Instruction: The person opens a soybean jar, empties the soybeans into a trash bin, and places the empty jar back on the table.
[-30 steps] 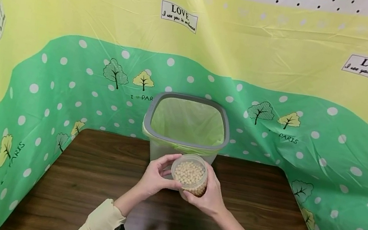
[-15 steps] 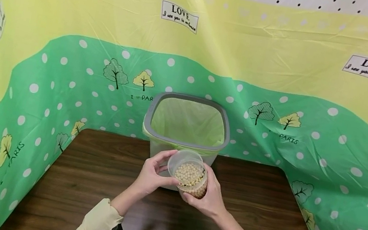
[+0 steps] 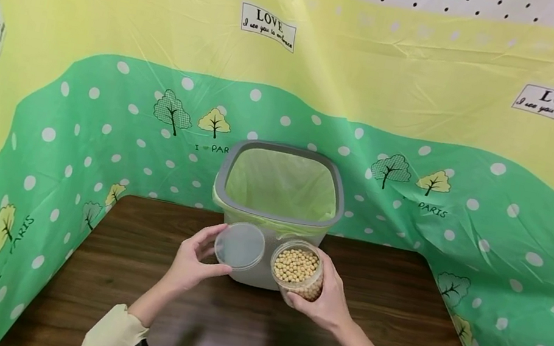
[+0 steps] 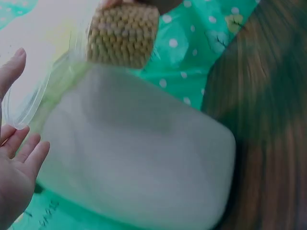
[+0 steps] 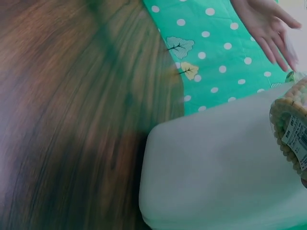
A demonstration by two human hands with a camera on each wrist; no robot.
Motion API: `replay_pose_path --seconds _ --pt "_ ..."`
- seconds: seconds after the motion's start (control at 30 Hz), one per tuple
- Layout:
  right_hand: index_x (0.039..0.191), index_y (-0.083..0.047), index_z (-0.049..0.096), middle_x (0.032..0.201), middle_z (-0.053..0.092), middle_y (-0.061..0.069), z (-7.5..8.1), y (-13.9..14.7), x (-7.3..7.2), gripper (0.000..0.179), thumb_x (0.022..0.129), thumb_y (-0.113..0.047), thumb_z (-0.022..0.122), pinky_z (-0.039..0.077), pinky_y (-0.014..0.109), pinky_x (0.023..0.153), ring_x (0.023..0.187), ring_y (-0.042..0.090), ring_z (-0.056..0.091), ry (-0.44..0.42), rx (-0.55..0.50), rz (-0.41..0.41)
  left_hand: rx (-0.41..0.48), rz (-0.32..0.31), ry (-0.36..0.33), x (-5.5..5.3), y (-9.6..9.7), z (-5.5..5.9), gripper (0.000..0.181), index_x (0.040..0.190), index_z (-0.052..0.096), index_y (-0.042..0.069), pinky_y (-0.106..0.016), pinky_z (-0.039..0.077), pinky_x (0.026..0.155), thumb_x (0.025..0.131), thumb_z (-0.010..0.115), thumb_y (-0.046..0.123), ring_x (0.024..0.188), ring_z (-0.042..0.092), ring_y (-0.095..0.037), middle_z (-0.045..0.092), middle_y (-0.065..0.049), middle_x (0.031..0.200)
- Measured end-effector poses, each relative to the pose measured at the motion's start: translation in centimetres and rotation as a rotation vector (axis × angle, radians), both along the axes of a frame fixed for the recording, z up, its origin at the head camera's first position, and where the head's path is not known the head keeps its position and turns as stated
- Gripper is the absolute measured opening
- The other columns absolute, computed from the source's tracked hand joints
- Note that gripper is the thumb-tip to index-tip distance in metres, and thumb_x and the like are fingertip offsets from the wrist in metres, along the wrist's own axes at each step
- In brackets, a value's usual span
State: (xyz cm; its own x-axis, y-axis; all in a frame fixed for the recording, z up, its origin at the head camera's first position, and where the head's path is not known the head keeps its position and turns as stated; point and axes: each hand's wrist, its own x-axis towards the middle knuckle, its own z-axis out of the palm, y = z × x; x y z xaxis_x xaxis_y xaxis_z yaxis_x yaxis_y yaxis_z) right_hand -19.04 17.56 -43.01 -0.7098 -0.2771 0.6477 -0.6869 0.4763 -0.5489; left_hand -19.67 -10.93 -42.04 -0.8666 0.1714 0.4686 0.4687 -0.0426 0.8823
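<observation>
Left hand (image 3: 191, 262) pinches round translucent plastic lid (image 3: 241, 245); right hand (image 3: 328, 301) grips tilted, clear, bean-filled cylindrical jar (image 3: 298, 271); green-yellow printed curtain (image 3: 330, 59) beyond far edge of brown wood-grain tabletop (image 3: 121, 266).

The desk (image 3: 125, 276) is dark brown wood with a streaked grain, running across from nine to three o'clock in the head view; its far corners, at eleven and one o'clock, are rounded; a pale sheen lies on the surface towards six o'clock, with soft darker patches at about five and seven; at twelve o'clock, by the far edge, a pale bin (image 3: 275, 216) with a grey rim and a green liner stands upright on the wood.
</observation>
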Motion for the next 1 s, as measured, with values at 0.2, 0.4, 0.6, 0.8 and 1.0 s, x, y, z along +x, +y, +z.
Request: replay_pose_path --seconds 0.2,0.4,0.6,0.8,1.0 --pt "0.132 -0.007 0.041 0.119 0.053 0.009 -0.4 0.8 0.0 0.086 0.058 -0.026 0.08 0.047 0.036 0.079 0.103 0.018 0.053 -0.009 0.006 -0.025 -0.089 0.076 -0.014 0.4 -2.5 -2.7 0.071 0.126 0.049 -0.003 -0.02 0.047 0.083 0.062 0.078 -0.007 0.106 0.052 -0.002 0.053 -0.022 0.122" --pt "0.131 -0.006 0.042 0.117 0.054 0.01 -1.0 1.4 0.0 0.086 0.057 -0.026 0.081 0.047 0.035 0.079 0.101 0.018 0.053 0.007 0.017 -0.041 -0.158 0.152 -0.088 1.1 -4.4 -5.6 0.069 0.125 0.051 -0.002 -0.023 0.048 0.083 0.063 0.08 0.0 0.103 0.054 -0.007 0.055 -0.02 0.118" --pt "0.131 -0.006 0.041 0.117 0.053 0.011 -1.5 1.8 0.0 0.086 0.057 -0.025 0.081 0.048 0.037 0.076 0.1 0.019 0.053 0.003 0.022 -0.043 -0.205 0.234 -0.211 1.5 -5.9 -7.8 0.07 0.125 0.05 -0.001 -0.028 0.049 0.084 0.063 0.081 0.002 0.107 0.053 -0.026 0.055 -0.02 0.119" --pt "0.132 -0.006 0.04 0.117 0.053 0.012 -1.8 2.1 0.3 0.086 0.057 -0.022 0.081 0.049 0.038 0.075 0.101 0.019 0.053 -0.022 0.029 -0.062 -0.2 0.261 -0.299 1.0 -7.0 -10.3 0.072 0.126 0.047 -0.006 -0.031 0.046 0.088 0.064 0.081 0.004 0.114 0.048 -0.035 0.051 -0.022 0.122" --pt "0.131 -0.005 0.041 0.116 0.054 0.012 -2.2 2.2 0.4 0.085 0.057 -0.02 0.08 0.048 0.036 0.077 0.101 0.019 0.053 -0.037 0.016 -0.075 -0.32 0.332 -0.3 0.1 -8.0 -13.3 0.075 0.125 0.047 -0.008 -0.036 0.046 0.088 0.062 0.084 0.014 0.113 0.05 -0.036 0.051 -0.024 0.122"
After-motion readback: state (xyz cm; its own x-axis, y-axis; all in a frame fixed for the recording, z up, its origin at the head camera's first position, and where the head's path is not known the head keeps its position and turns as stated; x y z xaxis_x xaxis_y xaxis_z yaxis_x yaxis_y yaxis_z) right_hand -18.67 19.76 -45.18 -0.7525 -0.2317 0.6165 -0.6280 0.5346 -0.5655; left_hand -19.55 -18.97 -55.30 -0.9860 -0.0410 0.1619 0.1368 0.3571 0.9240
